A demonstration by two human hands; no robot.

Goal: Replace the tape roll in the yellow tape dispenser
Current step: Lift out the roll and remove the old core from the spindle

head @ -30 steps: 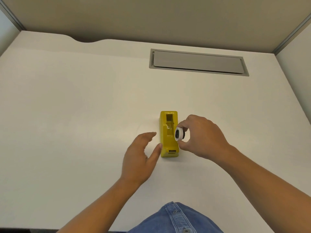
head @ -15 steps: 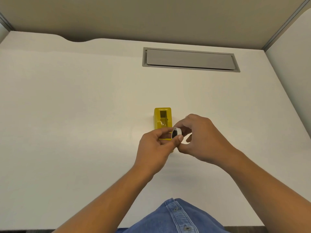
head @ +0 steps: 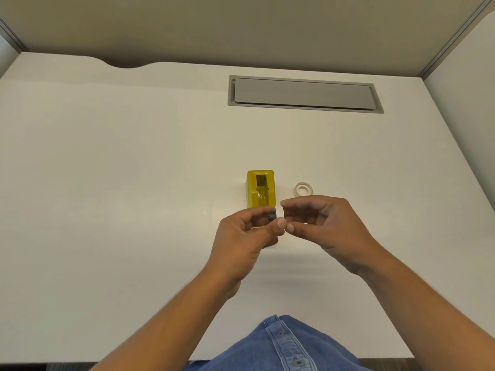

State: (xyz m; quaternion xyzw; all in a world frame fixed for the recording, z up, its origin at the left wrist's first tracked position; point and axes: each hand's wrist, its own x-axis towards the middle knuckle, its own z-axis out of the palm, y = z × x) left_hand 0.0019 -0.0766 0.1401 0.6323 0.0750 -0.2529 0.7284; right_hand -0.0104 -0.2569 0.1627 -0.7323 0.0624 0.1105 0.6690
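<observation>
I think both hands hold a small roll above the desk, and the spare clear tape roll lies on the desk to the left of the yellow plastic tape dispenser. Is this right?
Not quite. In the head view the spare clear tape roll lies right of the yellow plastic tape dispenser. The rest holds.

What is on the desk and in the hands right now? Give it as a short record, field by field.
dispenser: yellow tape dispenser on the white desk, its well empty
held item: white ring on a dark hub, pinched between both hands above the dispenser's near end
left hand: fingers on the dark hub side
right hand: fingers on the white ring side
other roll: tape roll lying flat, right of the dispenser, apart from it
desk hatch: grey cover, closed
</observation>
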